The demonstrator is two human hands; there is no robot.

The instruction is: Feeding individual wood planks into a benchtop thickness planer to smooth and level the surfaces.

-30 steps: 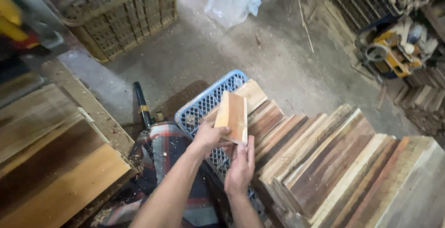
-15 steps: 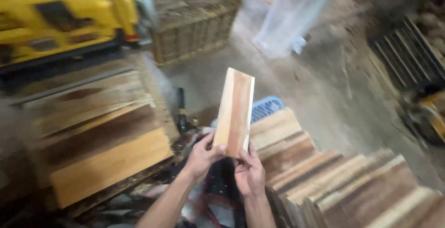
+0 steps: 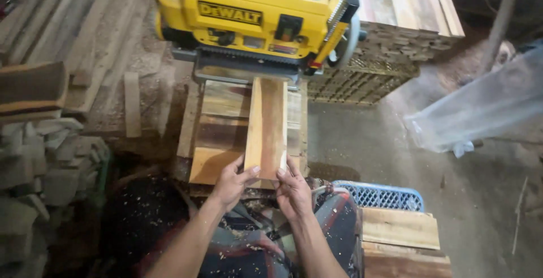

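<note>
While both hands are gripping its near end, left hand [image 3: 231,183] and right hand [image 3: 293,190] pinching opposite edges, the board [image 3: 267,124] is stretching lengthwise away from the fingers toward the yellow planer [image 3: 254,20].

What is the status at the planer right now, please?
Left hand and right hand grip the board at its near end. Far end at the yellow planer mouth. Nothing blocking.

Head camera looks steeply down (close) at the planer [image 3: 257,20].
</note>
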